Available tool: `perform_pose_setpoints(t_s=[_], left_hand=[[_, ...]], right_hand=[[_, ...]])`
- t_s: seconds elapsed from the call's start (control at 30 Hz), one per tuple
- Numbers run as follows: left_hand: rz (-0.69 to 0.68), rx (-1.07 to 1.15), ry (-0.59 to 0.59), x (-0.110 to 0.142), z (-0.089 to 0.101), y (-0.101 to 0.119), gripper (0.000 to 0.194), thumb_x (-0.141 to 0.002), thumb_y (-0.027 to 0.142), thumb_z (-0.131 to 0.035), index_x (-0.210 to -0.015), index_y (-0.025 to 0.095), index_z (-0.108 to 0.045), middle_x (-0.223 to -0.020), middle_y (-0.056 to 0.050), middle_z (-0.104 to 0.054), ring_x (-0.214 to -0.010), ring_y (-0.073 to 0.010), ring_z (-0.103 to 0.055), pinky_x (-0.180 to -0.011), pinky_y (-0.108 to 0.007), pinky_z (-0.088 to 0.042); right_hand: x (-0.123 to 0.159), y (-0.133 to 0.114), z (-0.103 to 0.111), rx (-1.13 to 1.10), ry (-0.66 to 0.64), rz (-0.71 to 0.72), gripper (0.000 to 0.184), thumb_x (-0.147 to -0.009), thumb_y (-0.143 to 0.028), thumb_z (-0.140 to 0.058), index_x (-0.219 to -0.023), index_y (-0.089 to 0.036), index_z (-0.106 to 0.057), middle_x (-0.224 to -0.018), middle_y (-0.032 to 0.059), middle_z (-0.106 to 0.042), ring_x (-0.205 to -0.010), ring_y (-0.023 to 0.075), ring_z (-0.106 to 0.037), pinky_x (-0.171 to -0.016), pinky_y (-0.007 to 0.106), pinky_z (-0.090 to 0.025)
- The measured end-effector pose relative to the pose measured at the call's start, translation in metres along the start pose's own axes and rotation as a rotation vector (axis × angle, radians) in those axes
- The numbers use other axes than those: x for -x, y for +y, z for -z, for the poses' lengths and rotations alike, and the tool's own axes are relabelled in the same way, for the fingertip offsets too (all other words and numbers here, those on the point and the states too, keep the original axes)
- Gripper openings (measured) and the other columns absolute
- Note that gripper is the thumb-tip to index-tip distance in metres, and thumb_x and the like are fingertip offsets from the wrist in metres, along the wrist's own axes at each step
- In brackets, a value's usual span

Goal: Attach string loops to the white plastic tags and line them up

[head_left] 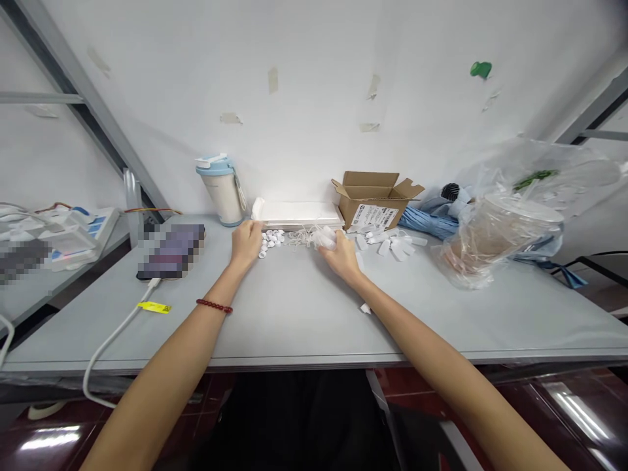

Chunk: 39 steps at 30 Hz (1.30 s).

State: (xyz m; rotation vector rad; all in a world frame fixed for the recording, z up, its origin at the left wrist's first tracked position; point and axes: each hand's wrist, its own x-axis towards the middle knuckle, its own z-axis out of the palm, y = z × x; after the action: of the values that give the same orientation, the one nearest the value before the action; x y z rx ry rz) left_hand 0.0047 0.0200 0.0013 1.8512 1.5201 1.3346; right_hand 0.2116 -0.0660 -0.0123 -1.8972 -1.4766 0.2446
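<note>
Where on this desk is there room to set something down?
The desk looks bare between the forearms, bar a white scrap, and between the right forearm and the bagged container. It's crowded along the wall, from tumbler through white pieces to cardboard box.

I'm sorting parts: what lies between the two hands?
From left hand to right hand: small white cylindrical pieces, then thin white strands, in the head view.

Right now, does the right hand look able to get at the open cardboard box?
Probably yes. The cardboard box stands close beyond the right hand, flaps open, with low, flat white pieces in front. The hand appears busy with translucent pieces, so it may need to release those.
</note>
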Motion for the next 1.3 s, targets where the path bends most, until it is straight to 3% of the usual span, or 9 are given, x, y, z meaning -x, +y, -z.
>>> perform_pose_setpoints(t_s=[0.1,0.23,0.33,0.53,0.63,0.8,1.03,1.2,1.3], left_hand=[[-0.308,0.032,-0.110,0.036,-0.003,0.035,0.027,-0.084,0.037,-0.046,-0.081,0.017,-0.063,-0.082,-0.005,-0.064,-0.079,-0.0180,-0.057,-0.075,-0.028,-0.044],[-0.775,0.000,-0.740,0.099,-0.025,0.072,0.035,-0.084,0.049,-0.055,-0.101,0.019,-0.063,-0.096,-0.007,-0.062,-0.082,-0.0186,-0.058,-0.073,-0.028,-0.045],[-0.950,-0.173,-0.919,0.133,-0.040,0.082,0.041,-0.087,0.054,-0.050,-0.107,0.021,-0.061,-0.095,-0.006,-0.058,-0.076,-0.0172,-0.057,-0.064,-0.027,-0.043],[-0.968,-0.230,-0.900,0.128,-0.043,0.077,0.023,-0.095,0.030,-0.042,-0.098,0.019,-0.062,-0.089,-0.003,-0.060,-0.074,-0.0146,-0.058,-0.061,-0.024,-0.043],[-0.805,-0.171,-0.681,0.090,-0.032,0.063,0.019,-0.093,0.025,-0.045,-0.096,0.017,-0.062,-0.095,-0.005,-0.064,-0.083,-0.0160,-0.060,-0.074,-0.026,-0.045],[-0.440,-0.413,-0.249,0.025,0.000,0.025,0.020,-0.089,0.027,-0.047,-0.095,0.018,-0.064,-0.089,-0.006,-0.067,-0.078,-0.0187,-0.059,-0.070,-0.028,-0.043],[-0.388,-0.618,-0.314,0.007,0.010,0.007,0.023,-0.088,0.029,-0.048,-0.098,0.020,-0.067,-0.094,-0.010,-0.067,-0.096,-0.0277,-0.058,-0.071,-0.032,-0.043],[-0.337,-0.217,-0.239,0.017,0.000,0.025,0.039,-0.090,0.043,-0.042,-0.111,0.015,-0.060,-0.097,-0.009,-0.065,-0.091,-0.0224,-0.059,-0.079,-0.033,-0.046],[-0.385,-0.020,-0.360,0.030,-0.011,0.035,0.060,-0.080,0.050,-0.056,-0.129,0.017,-0.044,-0.128,-0.012,-0.053,-0.111,-0.0247,-0.053,-0.084,-0.035,-0.047]], right_hand=[[-0.002,0.002,-0.001,-0.023,0.004,0.035,0.020,-0.075,-0.032,-0.051,-0.091,-0.021,-0.045,-0.083,0.0054,-0.062,-0.079,0.0223,-0.056,-0.068,0.030,-0.043],[-0.007,0.005,-0.001,-0.049,-0.019,0.088,0.022,-0.072,-0.031,-0.054,-0.089,-0.020,-0.045,-0.079,0.0031,-0.060,-0.076,0.0210,-0.056,-0.069,0.030,-0.042],[-0.009,0.010,-0.002,-0.069,0.005,0.144,0.024,-0.071,-0.034,-0.055,-0.089,-0.021,-0.045,-0.077,0.0035,-0.060,-0.074,0.0220,-0.056,-0.067,0.031,-0.042],[-0.010,0.015,-0.006,-0.098,0.020,0.224,0.026,-0.071,-0.034,-0.055,-0.091,-0.020,-0.048,-0.078,0.0055,-0.063,-0.072,0.0238,-0.057,-0.065,0.032,-0.043],[-0.010,0.015,-0.003,-0.107,0.028,0.213,0.026,-0.070,-0.033,-0.056,-0.091,-0.020,-0.049,-0.080,0.0063,-0.065,-0.075,0.0237,-0.058,-0.068,0.032,-0.044],[-0.010,0.011,0.003,-0.106,0.064,0.176,0.025,-0.069,-0.033,-0.056,-0.090,-0.021,-0.049,-0.083,0.0070,-0.066,-0.077,0.0246,-0.059,-0.068,0.033,-0.044],[-0.009,0.010,0.004,-0.077,0.056,0.171,0.023,-0.071,-0.036,-0.056,-0.087,-0.022,-0.049,-0.079,0.0048,-0.066,-0.073,0.0231,-0.058,-0.063,0.031,-0.043],[-0.006,0.008,0.006,0.085,0.010,0.298,0.028,-0.076,-0.028,-0.053,-0.103,-0.018,-0.052,-0.093,0.0078,-0.068,-0.080,0.0241,-0.061,-0.066,0.030,-0.044],[-0.001,0.002,0.009,0.340,-0.052,0.390,0.034,-0.077,-0.017,-0.052,-0.112,-0.017,-0.051,-0.111,0.0124,-0.064,-0.090,0.0254,-0.060,-0.065,0.029,-0.042]])
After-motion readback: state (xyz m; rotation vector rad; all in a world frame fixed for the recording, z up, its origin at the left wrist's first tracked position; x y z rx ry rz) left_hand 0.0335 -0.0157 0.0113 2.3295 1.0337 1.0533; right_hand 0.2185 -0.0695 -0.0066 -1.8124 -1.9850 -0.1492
